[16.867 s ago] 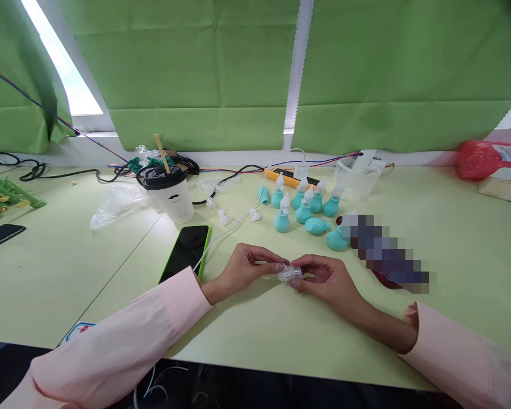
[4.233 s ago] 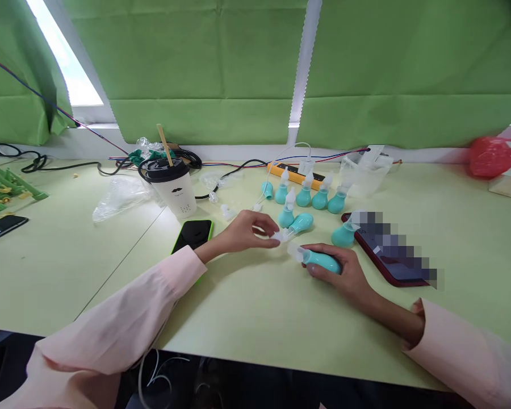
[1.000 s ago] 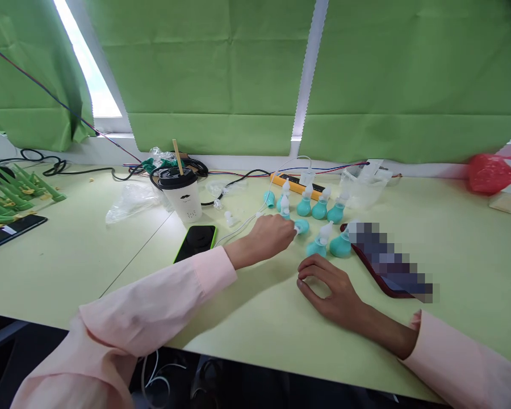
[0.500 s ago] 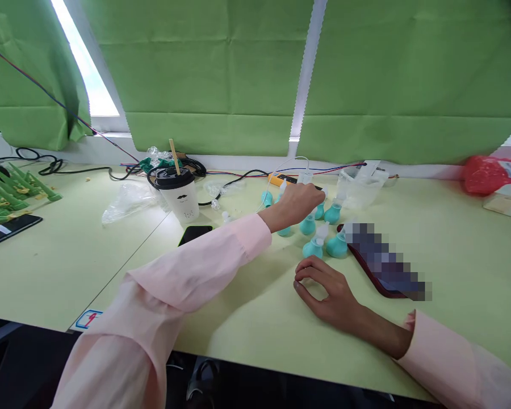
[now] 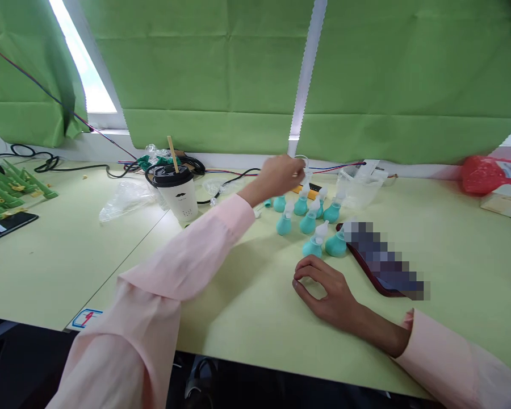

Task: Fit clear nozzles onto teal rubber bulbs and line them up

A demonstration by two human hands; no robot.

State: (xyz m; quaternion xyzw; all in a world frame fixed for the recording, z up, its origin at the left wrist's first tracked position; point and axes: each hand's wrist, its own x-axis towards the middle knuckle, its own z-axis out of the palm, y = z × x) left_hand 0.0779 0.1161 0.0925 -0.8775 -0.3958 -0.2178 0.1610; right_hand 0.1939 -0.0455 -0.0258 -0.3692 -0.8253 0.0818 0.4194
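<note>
My left hand (image 5: 281,177) reaches over the back of the table, its fingers curled closed above the rear of a group of squeeze bulbs. What it pinches, if anything, is hidden behind the fingers. Several teal bulbs with clear nozzles stand below it, among them a bulb (image 5: 284,225) at the group's left side and a bulb (image 5: 332,212) at its right. My right hand (image 5: 330,291) rests on the table, thumb and fingertips meeting in a ring with nothing visible between them. Just beyond it are two front bulbs, one of them a bulb (image 5: 312,248) close to the fingers.
A phone in a dark red case (image 5: 372,270) lies right of the bulbs. Behind stand a clear plastic container (image 5: 360,190) and an orange power strip (image 5: 310,192). Leftward are a lidded paper cup (image 5: 181,199), plastic wrap (image 5: 128,200), cables and green plastic pieces (image 5: 12,190). A red package (image 5: 485,175) sits far right.
My left hand has moved left and farther back, uncovering bulbs that it had hidden. The dark phone beside the cup is now covered by my sleeve. My right hand stays put.
</note>
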